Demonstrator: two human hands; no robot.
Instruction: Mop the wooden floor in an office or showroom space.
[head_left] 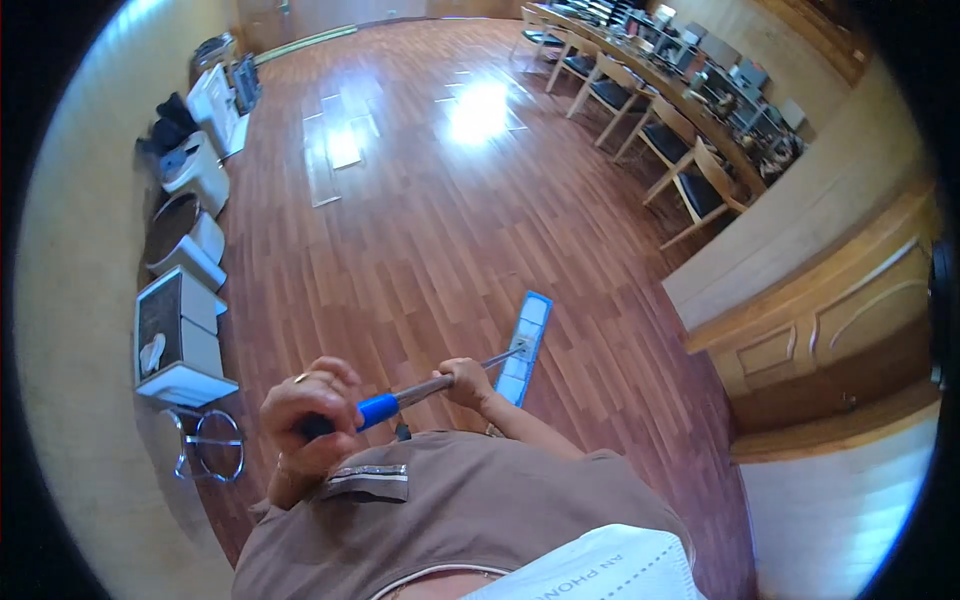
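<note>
A flat mop reaches out in front of me. Its blue and white mop head [533,312] lies on the wood-patterned floor, right of the middle. The grey pole runs back from it toward my body and ends in a blue sleeve [378,410] and a black grip [316,427]. My left hand [312,405], with a ring on one finger, is curled around the black grip at the top end. Lower down, my right hand [466,384] is wrapped around the grey pole, its forearm crossing in front of my brown top.
Along the left wall stand a white cabinet [205,340], a white tub-shaped seat [205,240] and a chrome-framed object [215,443]. Wooden chairs [705,185] line a cluttered long table [665,75] at the far right. A carved wooden door [830,340] is nearer on the right.
</note>
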